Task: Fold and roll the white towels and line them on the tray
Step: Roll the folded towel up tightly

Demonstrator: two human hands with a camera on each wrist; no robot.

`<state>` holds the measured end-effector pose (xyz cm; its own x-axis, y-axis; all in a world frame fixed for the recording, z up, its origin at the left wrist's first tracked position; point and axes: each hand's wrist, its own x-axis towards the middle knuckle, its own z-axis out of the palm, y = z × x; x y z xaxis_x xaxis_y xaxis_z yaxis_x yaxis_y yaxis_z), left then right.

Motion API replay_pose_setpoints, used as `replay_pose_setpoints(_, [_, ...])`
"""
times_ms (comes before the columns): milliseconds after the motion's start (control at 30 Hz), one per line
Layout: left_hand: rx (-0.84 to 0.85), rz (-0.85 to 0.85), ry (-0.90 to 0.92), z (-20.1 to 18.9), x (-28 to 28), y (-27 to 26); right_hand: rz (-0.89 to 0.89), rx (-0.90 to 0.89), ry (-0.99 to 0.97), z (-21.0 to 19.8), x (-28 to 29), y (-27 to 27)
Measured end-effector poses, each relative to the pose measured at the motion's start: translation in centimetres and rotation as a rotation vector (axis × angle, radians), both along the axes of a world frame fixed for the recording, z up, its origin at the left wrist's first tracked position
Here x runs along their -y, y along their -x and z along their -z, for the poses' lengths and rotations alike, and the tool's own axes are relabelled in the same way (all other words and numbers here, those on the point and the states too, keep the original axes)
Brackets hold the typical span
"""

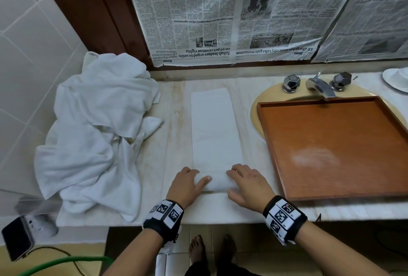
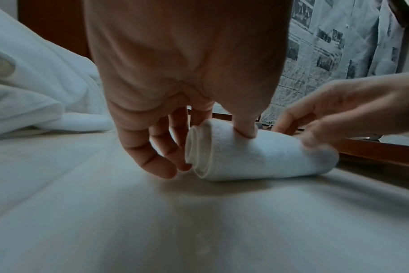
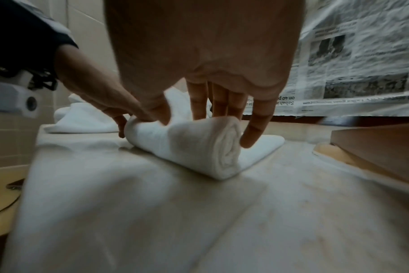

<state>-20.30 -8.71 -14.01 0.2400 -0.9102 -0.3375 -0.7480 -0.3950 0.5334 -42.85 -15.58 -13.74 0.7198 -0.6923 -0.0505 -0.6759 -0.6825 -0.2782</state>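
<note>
Low centre of the head view: left hand and right hand side by side, palms down, on the rolled near end of a folded white towel. Left thumb laid across the top of the roll, fingers curled down over its far side and left end (spiral layers plain in the left wrist view). Right fingers reaching down over the far side of the roll, thumb pressed on top near the middle; a curled, light grip from both, neither clenched tight. Rest of the towel stretched flat up the centre of the pale counter, a long strip unrolled.

Right of centre, a brown wooden tray set over the sink, bare inside, its lower right corner cut off by the frame edge. At left, a crumpled heap of white towels. Fingertips behind the roll hidden from the head view; right wrist view smeared with blur at its edges. Sink basin mostly covered by the tray, only the rim and taps showing.
</note>
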Motion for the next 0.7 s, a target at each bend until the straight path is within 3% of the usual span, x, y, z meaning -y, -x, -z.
replay_pose_setpoints(100, [-0.003,-0.035,-0.005,0.0,0.2,0.0,-0.026,-0.005,-0.068,0.1,0.0,0.3])
replay_pose_setpoints(233, [-0.021,-0.083,0.009,0.2,0.5,0.3,0.118,0.077,-0.327,-0.5,1.4,-0.3])
replay_pose_setpoints(367, [0.179,0.119,0.137,0.1,0.4,1.0,0.111,-0.018,-0.348,-0.8,2.6,-1.4])
replay_pose_setpoints(467, [0.215,0.295,0.131,0.7,-0.3,1.3,0.136,-0.011,-0.412,-0.7,3.3,-1.7])
replay_pose_setpoints(633, [0.19,0.275,0.046,1.3,0.1,0.4,0.208,0.175,-0.476,-0.3,2.8,-1.3])
replay_pose_setpoints(700, [0.116,0.253,0.011,1.1,1.0,0.1,0.206,0.151,-0.348,-0.2,2.5,-1.3])
